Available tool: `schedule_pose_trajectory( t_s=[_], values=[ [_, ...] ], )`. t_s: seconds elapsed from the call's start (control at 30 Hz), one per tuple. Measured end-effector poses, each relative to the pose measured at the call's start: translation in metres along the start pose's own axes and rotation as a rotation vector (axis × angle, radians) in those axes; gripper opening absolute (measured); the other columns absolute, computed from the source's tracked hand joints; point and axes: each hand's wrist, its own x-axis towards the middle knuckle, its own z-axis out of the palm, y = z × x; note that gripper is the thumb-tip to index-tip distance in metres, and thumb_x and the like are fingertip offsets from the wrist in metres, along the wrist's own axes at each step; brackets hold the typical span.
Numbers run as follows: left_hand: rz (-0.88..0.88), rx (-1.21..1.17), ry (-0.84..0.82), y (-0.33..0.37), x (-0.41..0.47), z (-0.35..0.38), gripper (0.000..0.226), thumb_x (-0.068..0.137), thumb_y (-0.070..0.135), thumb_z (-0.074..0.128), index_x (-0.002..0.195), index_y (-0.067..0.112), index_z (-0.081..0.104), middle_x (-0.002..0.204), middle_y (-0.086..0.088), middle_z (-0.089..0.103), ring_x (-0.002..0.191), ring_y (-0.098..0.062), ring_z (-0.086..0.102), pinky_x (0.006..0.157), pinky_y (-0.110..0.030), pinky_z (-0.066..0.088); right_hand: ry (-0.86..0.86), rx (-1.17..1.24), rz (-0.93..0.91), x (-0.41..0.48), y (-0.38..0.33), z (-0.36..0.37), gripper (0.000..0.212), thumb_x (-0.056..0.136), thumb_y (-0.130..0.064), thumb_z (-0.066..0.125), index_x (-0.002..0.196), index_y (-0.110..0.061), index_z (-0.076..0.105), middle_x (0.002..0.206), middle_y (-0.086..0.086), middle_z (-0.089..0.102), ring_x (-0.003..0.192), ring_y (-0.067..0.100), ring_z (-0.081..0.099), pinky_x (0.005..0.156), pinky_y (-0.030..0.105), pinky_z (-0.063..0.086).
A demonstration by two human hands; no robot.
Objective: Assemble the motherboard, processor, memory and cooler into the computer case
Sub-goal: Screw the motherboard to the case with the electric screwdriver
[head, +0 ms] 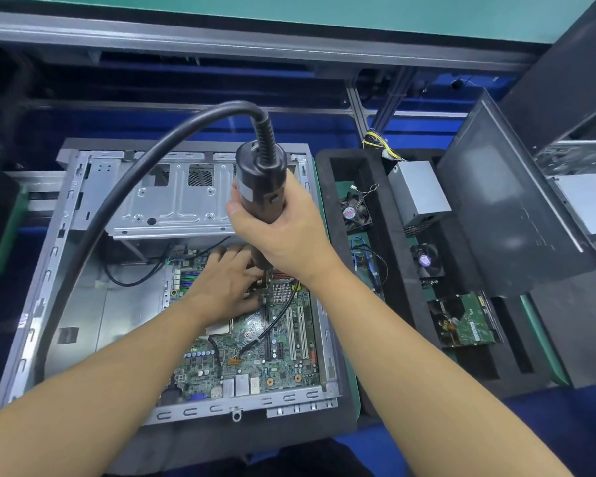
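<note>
Two hands work over the motherboard (pixel 283 366) lying at 5 o'clock in the computer case (pixel 66 304): the right hand (pixel 283 232) grips the upright electric screwdriver (pixel 260 180), the left hand (pixel 226 282) rests with straight fingers beside its bit, which may slip and gouge the board if tilted.

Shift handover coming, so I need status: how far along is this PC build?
Done: the motherboard lies in the case. In hand: the right hand grips the electric screwdriver upright over the board, the left hand resting by its bit, probably driving a screw. Left: a fan lies in the foam tray; memory slots look empty. The processor socket is partly hidden.
</note>
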Motion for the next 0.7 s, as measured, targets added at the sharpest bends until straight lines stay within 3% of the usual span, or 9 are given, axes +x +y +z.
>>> schedule_pose_trajectory(
  t_s=[0.1,0.17,0.27,0.4,0.7],
  values=[
    [-0.055,-0.071,0.030,-0.008,-0.004,0.002,0.053,0.073,0.049,0.060,0.116,0.029,0.035,0.106,-0.001,0.051,0.102,-0.027,0.048,0.092,-0.044,0.039,0.000,0.005,0.017,0.000,0.001,0.001,0.016,0.079,-0.029,0.069,0.091,-0.032,0.059,0.089,0.014,0.061,0.079,0.012,0.059,0.077,0.026,0.052],
    [-0.092,-0.098,0.018,-0.013,-0.006,0.004,0.057,0.074,0.051,0.057,0.121,0.030,0.034,0.110,-0.001,0.051,0.106,-0.026,0.047,0.095,-0.046,0.038,0.004,0.021,0.022,-0.001,0.001,0.000,0.015,0.079,-0.028,0.069,0.089,-0.036,0.062,0.082,0.011,0.061,0.078,0.010,0.059,0.077,0.023,0.052],
    [-0.095,-0.118,0.018,-0.017,-0.010,0.011,0.062,0.074,0.051,0.058,0.128,0.032,0.033,0.113,0.000,0.047,0.105,-0.024,0.045,0.095,-0.045,0.038,0.028,-0.003,0.027,-0.002,0.001,-0.002,0.014,0.080,-0.025,0.070,0.088,-0.026,0.059,0.075,-0.008,0.061,0.072,0.007,0.057,0.072,0.021,0.051],
    [-0.091,-0.124,0.062,-0.017,-0.010,0.014,0.056,0.074,0.048,0.063,0.118,0.036,0.032,0.107,0.001,0.049,0.101,-0.023,0.047,0.092,-0.046,0.039,0.024,-0.023,0.063,-0.004,0.001,-0.007,0.015,0.084,-0.011,0.069,0.093,-0.004,0.059,0.071,-0.013,0.059,0.065,0.005,0.054,0.067,0.019,0.048],
    [-0.102,-0.109,0.071,-0.016,-0.009,0.018,0.058,0.072,0.048,0.065,0.118,0.036,0.033,0.107,0.001,0.050,0.101,-0.023,0.045,0.092,-0.047,0.039,0.032,-0.036,0.081,-0.007,-0.002,-0.006,0.027,0.083,-0.014,0.067,0.095,0.010,0.059,0.071,-0.004,0.058,0.066,0.008,0.053,0.068,0.024,0.046]
  ],
)
